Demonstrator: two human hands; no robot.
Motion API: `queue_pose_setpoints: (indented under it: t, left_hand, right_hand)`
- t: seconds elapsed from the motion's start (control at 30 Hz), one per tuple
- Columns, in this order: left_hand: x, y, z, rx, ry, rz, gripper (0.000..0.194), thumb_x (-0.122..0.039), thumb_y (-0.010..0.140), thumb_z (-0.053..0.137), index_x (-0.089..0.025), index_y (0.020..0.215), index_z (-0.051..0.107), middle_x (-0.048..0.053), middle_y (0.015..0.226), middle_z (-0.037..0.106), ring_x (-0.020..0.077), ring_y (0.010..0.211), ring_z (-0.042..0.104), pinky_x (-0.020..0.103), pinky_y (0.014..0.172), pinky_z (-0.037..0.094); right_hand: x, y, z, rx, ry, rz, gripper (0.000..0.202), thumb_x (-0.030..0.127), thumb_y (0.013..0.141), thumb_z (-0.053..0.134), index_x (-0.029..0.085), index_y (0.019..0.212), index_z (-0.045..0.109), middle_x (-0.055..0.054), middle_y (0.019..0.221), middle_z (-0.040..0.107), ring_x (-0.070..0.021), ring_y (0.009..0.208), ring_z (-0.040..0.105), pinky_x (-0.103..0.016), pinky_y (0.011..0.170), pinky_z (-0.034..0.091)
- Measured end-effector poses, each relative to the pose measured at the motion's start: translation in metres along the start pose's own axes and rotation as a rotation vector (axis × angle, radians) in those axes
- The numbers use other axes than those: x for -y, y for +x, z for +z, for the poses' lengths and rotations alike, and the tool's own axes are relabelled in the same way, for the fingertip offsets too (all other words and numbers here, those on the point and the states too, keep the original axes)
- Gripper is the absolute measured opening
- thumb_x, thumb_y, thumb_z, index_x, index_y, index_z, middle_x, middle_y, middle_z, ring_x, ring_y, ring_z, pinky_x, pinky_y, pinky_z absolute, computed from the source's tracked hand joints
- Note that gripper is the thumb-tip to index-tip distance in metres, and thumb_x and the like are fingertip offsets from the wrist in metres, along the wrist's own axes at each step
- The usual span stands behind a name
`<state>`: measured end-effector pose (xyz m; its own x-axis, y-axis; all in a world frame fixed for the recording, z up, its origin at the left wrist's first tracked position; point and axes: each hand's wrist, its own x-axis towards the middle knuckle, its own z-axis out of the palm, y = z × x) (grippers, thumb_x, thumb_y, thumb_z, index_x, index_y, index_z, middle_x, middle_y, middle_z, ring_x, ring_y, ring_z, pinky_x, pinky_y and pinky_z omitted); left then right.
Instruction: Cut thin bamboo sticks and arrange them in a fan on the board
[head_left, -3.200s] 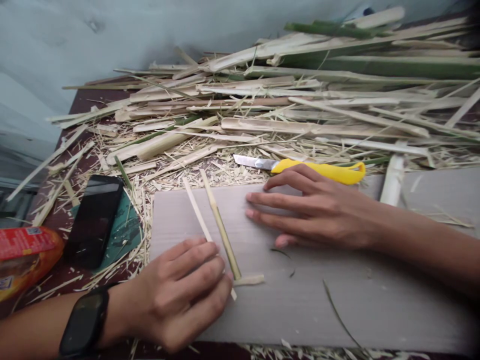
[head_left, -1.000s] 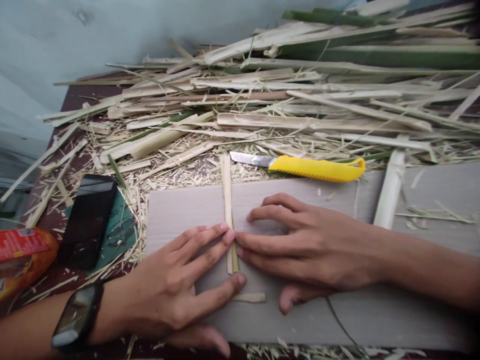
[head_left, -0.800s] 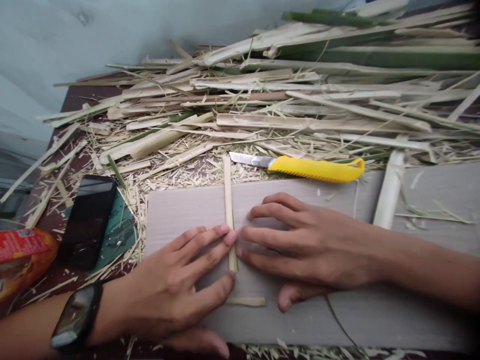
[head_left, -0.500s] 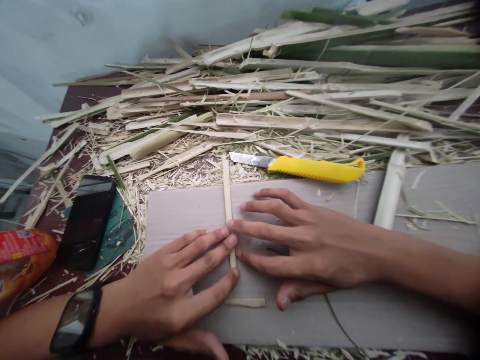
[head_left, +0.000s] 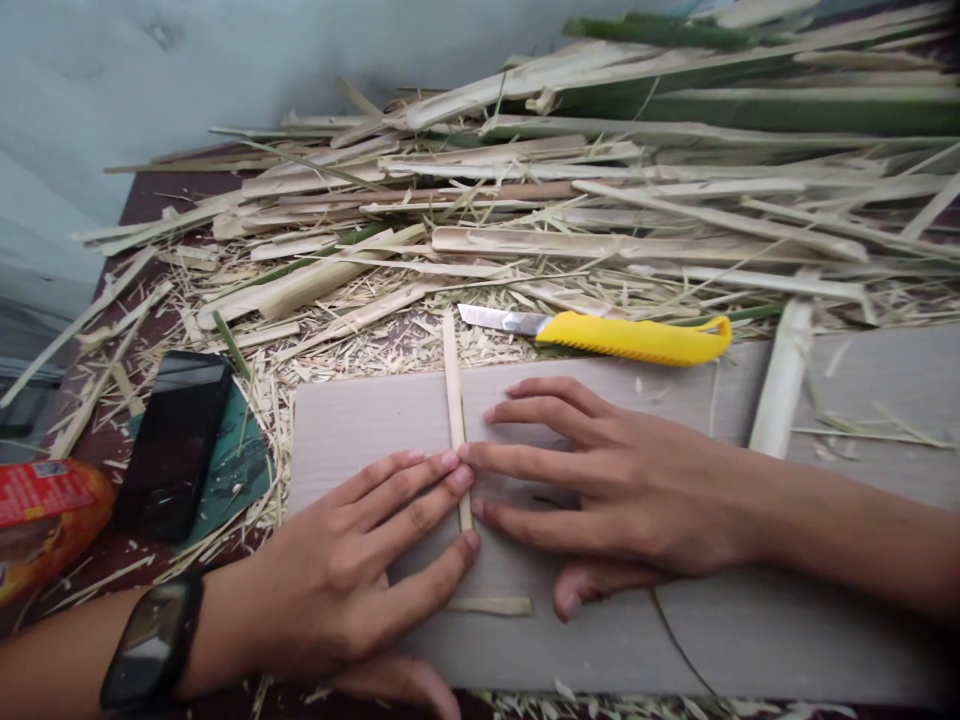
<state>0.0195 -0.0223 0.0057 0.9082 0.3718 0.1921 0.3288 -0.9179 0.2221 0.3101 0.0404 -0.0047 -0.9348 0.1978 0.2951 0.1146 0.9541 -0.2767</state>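
A thin pale bamboo strip (head_left: 454, 385) lies lengthwise on the grey board (head_left: 360, 410), its far end past the board's back edge. My left hand (head_left: 352, 560), spread flat, touches the strip's near part with its fingertips from the left. From the right, my right hand (head_left: 622, 490) reaches it with the tip of one finger, the other fingers apart over the board. Neither hand is closed round anything. A shorter strip (head_left: 499, 606) lies crosswise near my left hand. Beyond my right hand is a yellow cutter knife (head_left: 634, 338) with its blade out, pointing left.
Split bamboo pieces (head_left: 525, 190) and shavings are heaped behind the board. A wider bamboo piece (head_left: 784, 380) rests across the board at the right. On the left are a black phone (head_left: 176, 440), a green mat (head_left: 244, 460) and a red-orange packet (head_left: 49, 520).
The fingertips of my left hand have shifted very slightly, and the long strip has tilted a little. My right hand has hardly moved.
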Motion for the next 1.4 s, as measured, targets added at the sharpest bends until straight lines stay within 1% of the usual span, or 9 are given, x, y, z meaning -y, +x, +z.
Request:
queue_pose_setpoints:
  t: [0.43, 0.57, 0.7, 0.83, 0.93, 1.07, 1.17, 1.3, 1.4]
  left_hand:
    - [-0.001, 0.002, 0.002, -0.010, -0.008, -0.007, 0.088, -0.078, 0.084, 0.060, -0.006, 0.133, 0.058, 0.032, 0.145, 0.052, 0.0419, 0.145, 0.045, 0.055, 0.116, 0.046]
    - [-0.001, 0.003, 0.002, -0.030, -0.026, -0.016, 0.082, -0.075, 0.085, 0.062, -0.006, 0.129, 0.059, 0.031, 0.144, 0.054, 0.0417, 0.144, 0.046, 0.056, 0.116, 0.045]
    - [-0.001, 0.002, 0.002, -0.028, -0.017, -0.041, 0.080, -0.074, 0.086, 0.062, -0.007, 0.131, 0.059, 0.031, 0.142, 0.056, 0.0444, 0.140, 0.050, 0.058, 0.111, 0.050]
    - [0.001, 0.003, 0.003, -0.048, -0.017, -0.034, 0.077, -0.073, 0.088, 0.059, -0.008, 0.129, 0.059, 0.031, 0.141, 0.057, 0.0453, 0.138, 0.051, 0.061, 0.107, 0.052]
    - [0.001, 0.003, 0.005, -0.062, -0.026, -0.029, 0.075, -0.072, 0.090, 0.057, -0.008, 0.127, 0.059, 0.031, 0.142, 0.056, 0.0441, 0.140, 0.050, 0.061, 0.108, 0.051]
    - [0.001, 0.003, 0.006, -0.082, -0.027, -0.021, 0.072, -0.071, 0.091, 0.056, -0.007, 0.126, 0.060, 0.030, 0.141, 0.057, 0.0431, 0.140, 0.050, 0.061, 0.109, 0.051]
    - [0.002, 0.002, 0.004, -0.081, -0.043, -0.018, 0.070, -0.069, 0.092, 0.057, -0.007, 0.125, 0.062, 0.029, 0.142, 0.056, 0.0422, 0.140, 0.050, 0.060, 0.110, 0.050]
    - [0.005, 0.000, -0.002, -0.130, -0.086, -0.046, 0.051, -0.056, 0.096, 0.061, -0.010, 0.117, 0.065, 0.026, 0.144, 0.055, 0.0378, 0.142, 0.049, 0.055, 0.112, 0.051]
    - [0.009, 0.001, -0.005, -0.266, -0.139, -0.192, 0.036, -0.042, 0.097, 0.064, -0.012, 0.117, 0.063, 0.024, 0.146, 0.053, 0.0319, 0.138, 0.053, 0.047, 0.108, 0.055]
  right_hand:
    - [-0.002, 0.002, 0.000, -0.006, 0.023, -0.006, 0.051, 0.064, 0.094, 0.053, 0.022, 0.121, 0.069, -0.009, 0.126, 0.064, -0.0311, 0.120, 0.049, -0.054, 0.108, 0.037]
    - [-0.006, 0.005, -0.004, -0.002, -0.029, -0.001, 0.041, 0.055, 0.100, 0.049, 0.023, 0.119, 0.066, -0.007, 0.127, 0.064, -0.0281, 0.113, 0.049, -0.048, 0.098, 0.041]
    - [-0.012, 0.024, -0.010, -0.039, -0.130, -0.051, 0.027, 0.044, 0.101, 0.053, 0.021, 0.106, 0.065, -0.006, 0.115, 0.068, -0.0250, 0.108, 0.049, -0.042, 0.092, 0.040]
    - [-0.035, 0.054, -0.015, -0.085, -0.316, -0.062, 0.024, 0.033, 0.106, 0.046, 0.016, 0.096, 0.060, -0.004, 0.095, 0.068, -0.0220, 0.103, 0.050, -0.039, 0.090, 0.038]
    - [-0.059, 0.075, -0.019, -0.001, -0.399, -0.005, 0.036, 0.038, 0.109, 0.035, 0.016, 0.096, 0.060, -0.005, 0.092, 0.067, -0.0251, 0.110, 0.049, -0.042, 0.095, 0.035]
    - [-0.078, 0.091, -0.021, 0.166, -0.388, -0.036, 0.039, 0.035, 0.111, 0.026, 0.017, 0.107, 0.061, -0.005, 0.090, 0.069, -0.0219, 0.098, 0.049, -0.042, 0.093, 0.036]
    - [-0.083, 0.094, -0.021, 0.187, -0.417, -0.041, 0.038, 0.035, 0.110, 0.028, 0.017, 0.100, 0.060, -0.005, 0.083, 0.067, -0.0201, 0.089, 0.050, -0.039, 0.086, 0.036]
    - [-0.080, 0.083, -0.028, 0.125, -0.432, -0.025, 0.036, 0.031, 0.110, 0.031, 0.017, 0.090, 0.058, -0.002, 0.076, 0.062, -0.0140, 0.071, 0.048, -0.032, 0.075, 0.038]
    - [-0.066, 0.069, -0.036, -0.061, -0.476, -0.005, 0.033, 0.029, 0.109, 0.036, 0.018, 0.085, 0.056, 0.001, 0.071, 0.059, -0.0114, 0.062, 0.044, -0.028, 0.064, 0.037]
